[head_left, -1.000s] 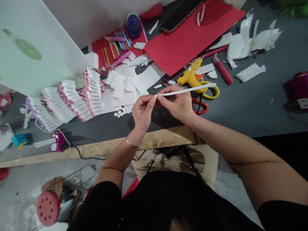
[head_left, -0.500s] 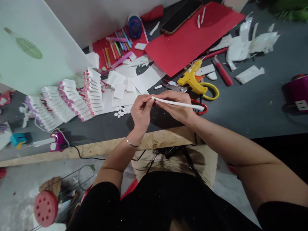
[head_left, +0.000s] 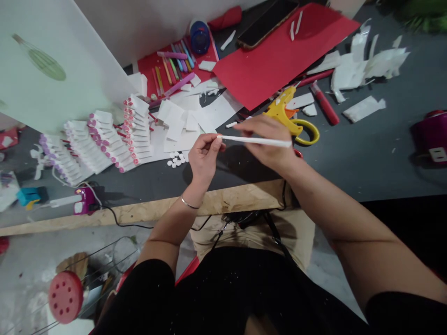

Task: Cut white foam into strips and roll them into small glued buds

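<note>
My left hand [head_left: 205,156] pinches one end of a thin white strip [head_left: 254,140] between thumb and fingertips. The strip points right and passes over my right hand [head_left: 270,139] as seen from above. My right hand is slightly blurred, with its fingers stretched out and apart, and nothing shows held in it. Just beyond it lie yellow-handled scissors [head_left: 309,132] and a yellow tool with an orange trigger [head_left: 279,109], partly covered by the hand. Left of my left hand is a small cluster of white pellets [head_left: 177,159].
Rows of white rolled pieces with pink and purple tips [head_left: 104,139] stand at the left. Behind are white paper pieces [head_left: 174,118], markers [head_left: 174,65], a red sheet [head_left: 258,70] and a phone [head_left: 267,23]. White scraps [head_left: 349,70] lie right. A wooden edge [head_left: 240,197] borders the table.
My right hand has let go of the strip near my left fingertips and drawn back to the right, its fingers opening. My left hand still pinches the strip's end.
</note>
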Demonstrator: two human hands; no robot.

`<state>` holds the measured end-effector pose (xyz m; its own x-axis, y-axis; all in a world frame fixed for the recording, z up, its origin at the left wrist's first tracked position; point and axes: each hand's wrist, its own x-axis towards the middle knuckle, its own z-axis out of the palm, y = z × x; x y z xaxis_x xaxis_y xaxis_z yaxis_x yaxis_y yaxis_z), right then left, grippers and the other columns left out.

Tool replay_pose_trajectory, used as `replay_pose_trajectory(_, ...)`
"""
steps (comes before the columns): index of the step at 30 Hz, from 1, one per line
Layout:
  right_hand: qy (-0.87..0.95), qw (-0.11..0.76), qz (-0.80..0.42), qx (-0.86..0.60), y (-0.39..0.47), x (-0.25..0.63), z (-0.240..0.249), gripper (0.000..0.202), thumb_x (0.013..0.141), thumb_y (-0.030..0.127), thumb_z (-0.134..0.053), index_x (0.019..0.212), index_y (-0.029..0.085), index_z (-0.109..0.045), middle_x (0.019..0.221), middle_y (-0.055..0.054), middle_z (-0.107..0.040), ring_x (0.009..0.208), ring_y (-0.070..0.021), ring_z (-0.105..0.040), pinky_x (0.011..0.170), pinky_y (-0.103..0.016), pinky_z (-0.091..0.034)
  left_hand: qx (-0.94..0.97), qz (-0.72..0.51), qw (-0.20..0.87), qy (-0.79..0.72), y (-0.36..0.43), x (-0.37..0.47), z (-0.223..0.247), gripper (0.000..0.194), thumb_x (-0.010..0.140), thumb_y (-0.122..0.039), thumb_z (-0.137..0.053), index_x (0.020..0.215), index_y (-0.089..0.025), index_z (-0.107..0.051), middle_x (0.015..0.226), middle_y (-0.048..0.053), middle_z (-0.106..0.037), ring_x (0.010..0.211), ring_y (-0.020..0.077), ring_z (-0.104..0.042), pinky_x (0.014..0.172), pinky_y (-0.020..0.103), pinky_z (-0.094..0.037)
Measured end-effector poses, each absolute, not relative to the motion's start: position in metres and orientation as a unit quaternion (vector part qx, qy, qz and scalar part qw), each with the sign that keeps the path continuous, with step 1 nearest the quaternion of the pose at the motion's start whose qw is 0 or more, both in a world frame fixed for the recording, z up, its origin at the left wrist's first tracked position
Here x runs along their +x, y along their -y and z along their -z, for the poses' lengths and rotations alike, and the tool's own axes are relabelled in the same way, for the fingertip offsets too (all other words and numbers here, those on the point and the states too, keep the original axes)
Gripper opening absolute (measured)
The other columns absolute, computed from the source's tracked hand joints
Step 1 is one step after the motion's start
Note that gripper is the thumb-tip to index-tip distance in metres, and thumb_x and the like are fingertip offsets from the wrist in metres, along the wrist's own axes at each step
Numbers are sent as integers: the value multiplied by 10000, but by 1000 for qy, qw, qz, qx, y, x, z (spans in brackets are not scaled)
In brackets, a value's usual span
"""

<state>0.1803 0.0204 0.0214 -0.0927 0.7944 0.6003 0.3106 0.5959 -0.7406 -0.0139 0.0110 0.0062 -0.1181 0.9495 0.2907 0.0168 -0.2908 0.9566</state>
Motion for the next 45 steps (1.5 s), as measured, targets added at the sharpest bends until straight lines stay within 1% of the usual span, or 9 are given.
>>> replay_pose_trajectory(3, 549, 612, -404, -401, -29, 201, -37, 182, 942, 179, -678, 1014, 246, -831, 913, -24, -847, 792, -133, -783, 787, -302, -649, 557, -544, 440, -448, -14, -22, -14, 472, 809, -696, -857, 853, -230, -800, 699, -20, -716, 599, 82, -680, 583, 207, -590)
replay_pose_trajectory(5, 465, 591, -539, -379, -32, 210, -48, 128, 951, 281, -721, 989, 227, -831, 894, -26, -848, 759, -124, -788, 734, -271, -646, 582, -497, 471, -438, -15, -27, -20, 488, 795, -701, -865, 848, -221, -795, 702, -18, -712, 601, 79, -675, 592, 208, -591)
replay_pose_trajectory(7, 455, 539, -595, -385, -31, 213, -56, 273, 968, 457, -742, 960, 200, -836, 931, -53, -852, 796, -131, -799, 710, -250, -635, 603, -460, 494, -424, -15, -28, -27, 489, 795, -693, -870, 842, -212, -791, 726, -12, -716, 610, 77, -674, 602, 207, -591)
replay_pose_trajectory(10, 532, 448, -583, -420, -26, 205, -57, 433, 927, 592, -781, 907, 162, -829, 878, -65, -823, 760, -125, -752, 647, -227, -582, 625, -437, 507, -403, -15, -28, -32, 472, 802, -668, -879, 828, -206, -785, 744, -7, -714, 603, 71, -662, 600, 203, -581)
replay_pose_trajectory(14, 602, 374, -558, -432, -19, 189, -49, 378, 835, 522, -879, 791, 154, -798, 643, -12, -712, 583, -99, -597, 510, -232, -440, 645, -443, 478, -399, -15, -26, -33, 459, 831, -659, -860, 830, -206, -786, 785, 4, -724, 601, 69, -643, 596, 209, -569)
replay_pose_trajectory(27, 598, 401, -529, -449, -9, 173, -34, 208, 845, 363, -789, 760, 179, -741, 610, 5, -694, 520, -103, -600, 492, -223, -463, 637, -446, 449, -440, -15, -24, -19, 490, 840, -690, -834, 840, -204, -770, 789, 11, -731, 601, 78, -620, 588, 227, -538)
replay_pose_trajectory(34, 534, 430, -560, -465, -6, 163, -23, 313, 837, 469, -805, 739, 194, -693, 618, 7, -667, 493, -95, -595, 405, -192, -467, 668, -472, 333, -469, -10, -16, -9, 467, 934, -674, -744, 843, -218, -774, 806, 20, -706, 690, 112, -644, 653, 261, -548)
replay_pose_trajectory(38, 514, 444, -561, -474, -9, 159, -20, 309, 832, 459, -817, 737, 195, -685, 622, 2, -672, 509, -97, -604, 390, -181, -465, 643, -481, 367, -470, -10, -14, -3, 484, 921, -700, -742, 883, -220, -791, 853, 24, -735, 630, 101, -644, 607, 257, -549)
replay_pose_trajectory(45, 525, 446, -529, -495, -11, 158, -24, 203, 859, 331, -752, 740, 217, -633, 602, 24, -667, 437, -86, -518, 373, -209, -423, 627, -495, 390, -458, -10, -13, -2, 437, 914, -671, -770, 980, -245, -839, 915, 27, -762, 690, 111, -703, 682, 270, -605)
